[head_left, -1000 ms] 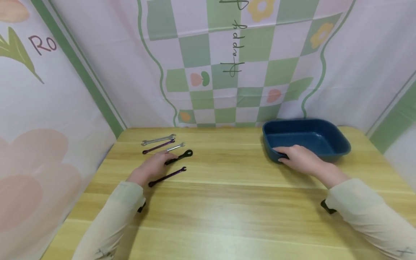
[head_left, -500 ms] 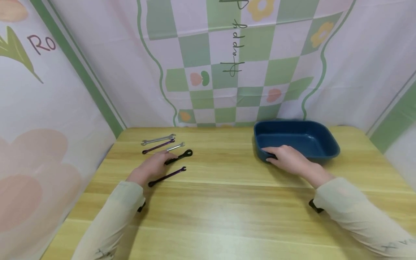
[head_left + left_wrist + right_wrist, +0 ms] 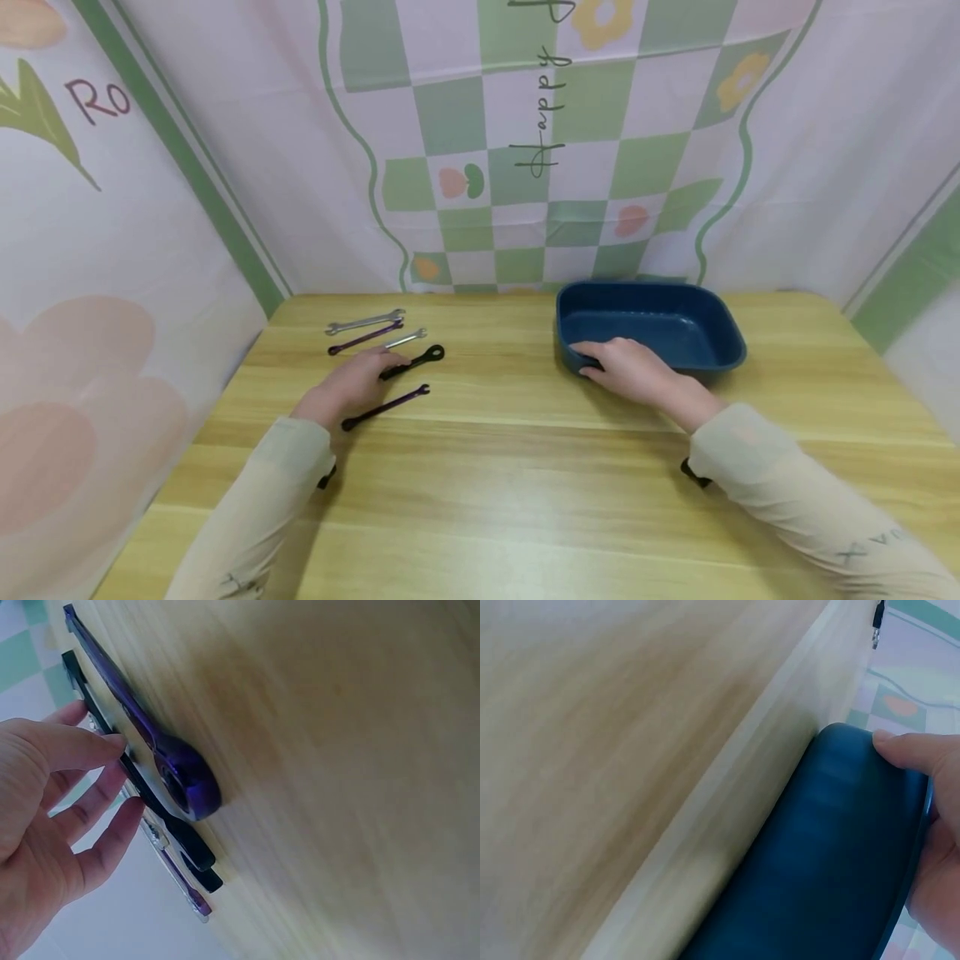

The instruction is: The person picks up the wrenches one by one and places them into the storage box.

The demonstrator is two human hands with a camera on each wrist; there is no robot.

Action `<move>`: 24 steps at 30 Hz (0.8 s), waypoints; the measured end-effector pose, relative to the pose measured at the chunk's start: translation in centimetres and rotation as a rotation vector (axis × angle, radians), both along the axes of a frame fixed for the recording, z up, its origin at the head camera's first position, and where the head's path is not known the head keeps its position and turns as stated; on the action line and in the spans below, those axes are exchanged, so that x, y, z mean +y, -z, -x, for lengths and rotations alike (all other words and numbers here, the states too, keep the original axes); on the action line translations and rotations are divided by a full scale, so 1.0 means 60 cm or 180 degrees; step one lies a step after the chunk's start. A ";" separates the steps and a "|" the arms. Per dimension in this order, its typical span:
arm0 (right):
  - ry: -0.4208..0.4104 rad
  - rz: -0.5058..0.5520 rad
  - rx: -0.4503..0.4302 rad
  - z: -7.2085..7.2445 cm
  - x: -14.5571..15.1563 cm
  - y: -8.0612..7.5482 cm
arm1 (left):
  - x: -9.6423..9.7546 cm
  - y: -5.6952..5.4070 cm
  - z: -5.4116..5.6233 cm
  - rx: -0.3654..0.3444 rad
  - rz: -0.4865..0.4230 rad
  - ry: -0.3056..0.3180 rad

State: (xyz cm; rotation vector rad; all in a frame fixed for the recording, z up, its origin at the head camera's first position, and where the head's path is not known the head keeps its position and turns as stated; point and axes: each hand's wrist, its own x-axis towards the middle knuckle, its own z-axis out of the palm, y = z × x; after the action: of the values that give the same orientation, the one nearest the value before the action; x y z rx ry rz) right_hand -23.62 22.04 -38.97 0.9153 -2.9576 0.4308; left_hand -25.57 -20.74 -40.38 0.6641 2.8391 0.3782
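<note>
On the left of the table in the head view, my left hand [image 3: 352, 383] pinches a black wrench [image 3: 423, 358] between thumb and fingertips; the wrench lies at table level. In the left wrist view the thumb is on the near side of the black wrench [image 3: 187, 841], fingers on the far side. A dark purple wrench [image 3: 386, 407] lies just in front. Behind are a small silver wrench [image 3: 408, 337], partly hidden by the hand, another purple wrench [image 3: 366, 338] and a larger silver wrench [image 3: 365, 322]. My right hand [image 3: 633, 371] grips the near left corner of a blue basin [image 3: 637, 329].
The wooden table [image 3: 510, 500] ends at the back against a patterned cloth [image 3: 517, 225]. Cloth also hangs along the left and right sides. Bare wood lies between the wrenches and the basin.
The basin has slid left along the table, toward the wrenches, with my right hand gripping it. My left hand and the wrenches have stayed in place.
</note>
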 end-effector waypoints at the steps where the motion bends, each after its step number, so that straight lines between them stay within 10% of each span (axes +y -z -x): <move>1: -0.0004 -0.0009 -0.0029 0.000 -0.002 0.000 | -0.001 0.001 0.000 0.0010 -0.0002 0.0003; 11: 0.0016 0.0038 -0.0303 -0.006 0.028 -0.004 | -0.001 0.002 0.000 0.0024 -0.0038 -0.0014; 24: -0.0263 0.0080 0.0179 -0.007 0.026 0.010 | -0.001 0.002 0.006 -0.0038 -0.0124 -0.0030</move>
State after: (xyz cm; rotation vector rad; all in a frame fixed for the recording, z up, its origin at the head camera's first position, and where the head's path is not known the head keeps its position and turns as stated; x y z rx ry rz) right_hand -23.18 23.59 -39.55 1.0322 -2.8653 0.4359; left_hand -25.93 -20.80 -40.51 0.6539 2.8314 0.4383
